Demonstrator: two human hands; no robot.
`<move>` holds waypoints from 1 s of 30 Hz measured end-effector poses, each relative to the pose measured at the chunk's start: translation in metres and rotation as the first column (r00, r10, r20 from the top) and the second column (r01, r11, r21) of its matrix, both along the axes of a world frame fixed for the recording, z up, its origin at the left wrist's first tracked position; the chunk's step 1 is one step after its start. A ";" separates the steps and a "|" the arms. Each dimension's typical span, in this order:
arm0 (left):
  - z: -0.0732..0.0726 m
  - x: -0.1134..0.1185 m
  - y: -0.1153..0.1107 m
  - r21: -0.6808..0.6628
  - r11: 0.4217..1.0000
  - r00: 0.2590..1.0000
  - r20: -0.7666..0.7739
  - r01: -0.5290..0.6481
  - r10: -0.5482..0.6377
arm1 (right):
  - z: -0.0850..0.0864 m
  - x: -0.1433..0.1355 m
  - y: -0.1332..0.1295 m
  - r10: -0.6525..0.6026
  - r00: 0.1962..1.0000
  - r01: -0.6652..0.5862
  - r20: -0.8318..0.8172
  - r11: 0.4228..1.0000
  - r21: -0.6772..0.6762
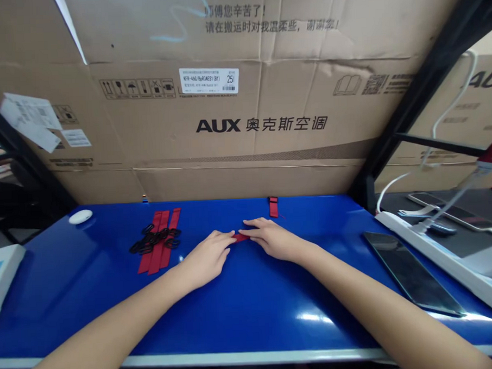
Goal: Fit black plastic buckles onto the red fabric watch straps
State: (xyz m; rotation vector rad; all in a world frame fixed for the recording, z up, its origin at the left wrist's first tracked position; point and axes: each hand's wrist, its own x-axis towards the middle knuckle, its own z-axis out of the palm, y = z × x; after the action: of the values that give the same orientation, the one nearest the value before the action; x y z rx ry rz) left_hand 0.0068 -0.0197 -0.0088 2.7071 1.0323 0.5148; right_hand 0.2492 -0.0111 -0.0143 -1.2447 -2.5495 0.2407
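A short red strap piece (240, 237) lies on the blue table (235, 315) between my two hands. My left hand (210, 257) touches its left end, with fingertips pressed together on it. My right hand (273, 239) rests on its right end, index finger stretched out over it and fingers spread. Most of the strap is hidden under the fingers. To the left, several red straps (155, 259) lie side by side with a heap of black plastic buckles (152, 237) across them. Behind my right hand, a red strap with a black buckle (273, 206) lies by the table's back edge.
A cardboard panel (146, 140) stands behind the table. A white round object (80, 217) is at the back left, a white box (3, 276) at the left edge. On the right are a dark phone (413, 272), a white power strip (448, 257) and cables.
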 end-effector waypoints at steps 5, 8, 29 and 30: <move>0.010 -0.018 0.017 -0.038 0.990 0.990 -0.025 -0.138 0.137 | 0.009 0.019 0.008 -0.137 0.989 0.130 -0.054 0.984 -0.119; 0.013 -0.026 0.024 -0.126 0.974 0.982 -0.038 -0.191 0.187 | 0.013 0.031 0.013 -0.224 0.959 0.166 -0.176 0.941 -0.294; 0.004 -0.003 0.013 0.023 0.999 0.999 0.026 -0.047 0.047 | 0.024 0.020 -0.010 0.013 0.995 -0.020 -0.099 0.997 -0.069; 0.004 -0.004 0.011 0.045 0.998 0.998 -0.041 -0.046 0.048 | 0.018 0.010 -0.012 0.035 0.997 -0.040 -0.067 0.996 -0.075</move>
State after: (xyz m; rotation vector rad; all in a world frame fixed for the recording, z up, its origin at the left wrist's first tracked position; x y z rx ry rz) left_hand 0.0028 -0.0084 -0.0045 2.7495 1.1102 0.4968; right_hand 0.2595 -0.0235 0.0040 -1.1956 -2.5309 0.3838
